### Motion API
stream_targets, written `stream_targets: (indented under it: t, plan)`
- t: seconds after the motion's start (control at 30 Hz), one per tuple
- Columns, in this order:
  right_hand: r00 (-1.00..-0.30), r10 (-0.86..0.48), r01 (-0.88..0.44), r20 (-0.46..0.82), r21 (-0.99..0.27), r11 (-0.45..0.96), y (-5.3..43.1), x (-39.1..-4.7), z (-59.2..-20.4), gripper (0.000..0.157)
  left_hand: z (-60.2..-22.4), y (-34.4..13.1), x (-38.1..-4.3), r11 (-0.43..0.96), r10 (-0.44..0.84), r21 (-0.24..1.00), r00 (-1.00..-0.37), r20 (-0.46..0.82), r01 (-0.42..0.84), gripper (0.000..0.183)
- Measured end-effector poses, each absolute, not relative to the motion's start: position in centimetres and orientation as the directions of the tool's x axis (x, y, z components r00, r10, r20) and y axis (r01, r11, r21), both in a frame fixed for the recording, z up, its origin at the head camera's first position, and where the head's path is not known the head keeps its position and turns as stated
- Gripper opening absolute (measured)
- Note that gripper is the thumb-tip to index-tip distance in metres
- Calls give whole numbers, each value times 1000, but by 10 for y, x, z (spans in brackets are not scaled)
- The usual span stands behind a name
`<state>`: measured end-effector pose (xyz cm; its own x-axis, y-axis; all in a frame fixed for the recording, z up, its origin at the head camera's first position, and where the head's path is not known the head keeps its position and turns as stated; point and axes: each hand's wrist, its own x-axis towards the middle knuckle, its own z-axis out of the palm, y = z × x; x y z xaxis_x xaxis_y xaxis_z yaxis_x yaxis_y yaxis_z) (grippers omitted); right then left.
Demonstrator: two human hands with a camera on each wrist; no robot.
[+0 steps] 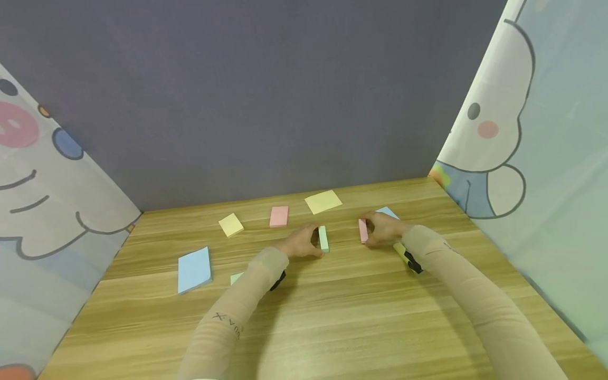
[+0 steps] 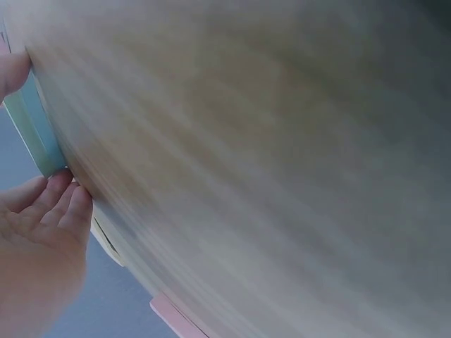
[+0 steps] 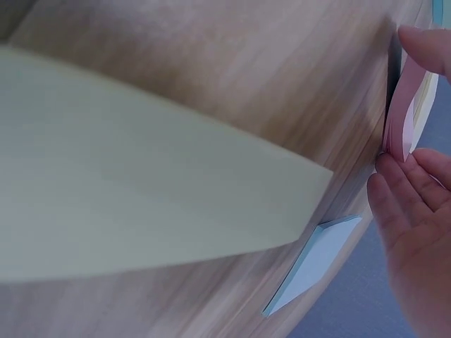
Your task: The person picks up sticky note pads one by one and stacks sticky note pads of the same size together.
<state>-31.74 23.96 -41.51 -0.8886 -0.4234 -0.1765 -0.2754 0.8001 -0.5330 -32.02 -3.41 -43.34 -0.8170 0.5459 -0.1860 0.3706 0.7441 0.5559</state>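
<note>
Near the middle of the table, my left hand pinches a green sticky note pad by its two ends, thumb on one end and fingertips on the other. The left wrist view shows this green pad standing on its long edge close to the wood. To the right, my right hand holds a pink sticky note pad the same way, also on edge. Its sheets bow slightly in the right wrist view, where the pink pad sits between thumb and fingertips. A gap separates the two pads.
Flat on the wooden table lie a blue pad, a small yellow pad, another pink pad and a larger yellow pad. My forearms partly cover a green pad and a yellow one. Another blue pad lies behind my right hand.
</note>
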Motion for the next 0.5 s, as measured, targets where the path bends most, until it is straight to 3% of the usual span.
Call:
stream_targets:
  t: [0.5]
  plan:
    - [-894, -411, -265, -176, -533, 804, 239, -320, -417, 91, -432, -34, -320, 736, 554, 567, -811, -188, 371, 91]
